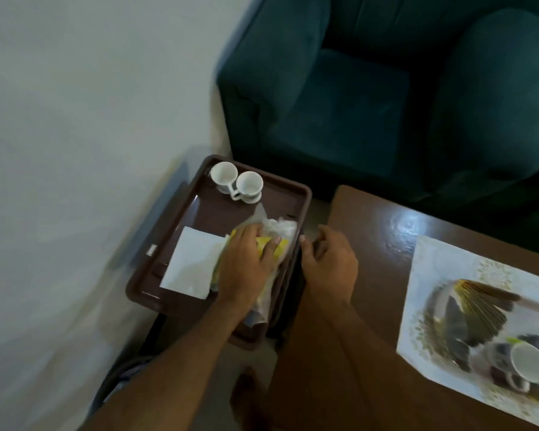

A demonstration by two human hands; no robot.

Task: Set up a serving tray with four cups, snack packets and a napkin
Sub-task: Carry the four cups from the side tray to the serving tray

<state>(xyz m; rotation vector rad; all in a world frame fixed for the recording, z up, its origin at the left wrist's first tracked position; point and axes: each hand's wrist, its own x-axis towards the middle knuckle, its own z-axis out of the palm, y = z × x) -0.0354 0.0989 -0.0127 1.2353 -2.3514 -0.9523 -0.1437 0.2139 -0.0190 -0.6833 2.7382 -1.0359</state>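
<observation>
A brown serving tray [181,219] rests on a low stand left of centre. Two white cups [224,175] [249,185] stand side by side at its far end. A white napkin [189,264] lies flat on the tray's near left part. My left hand [246,265] presses down on yellow and clear snack packets [277,234] lying along the tray's right side. My right hand [330,259] hovers just right of the tray's edge, fingers curled and apart, holding nothing. A third white cup [528,360] sits on a patterned mat [442,275] on the table at right.
A brown wooden table [377,244] stands to the right of the tray. A dark teal armchair [386,104] fills the far side. A pale wall [91,119] runs along the left. My bare foot [246,396] shows on the floor below.
</observation>
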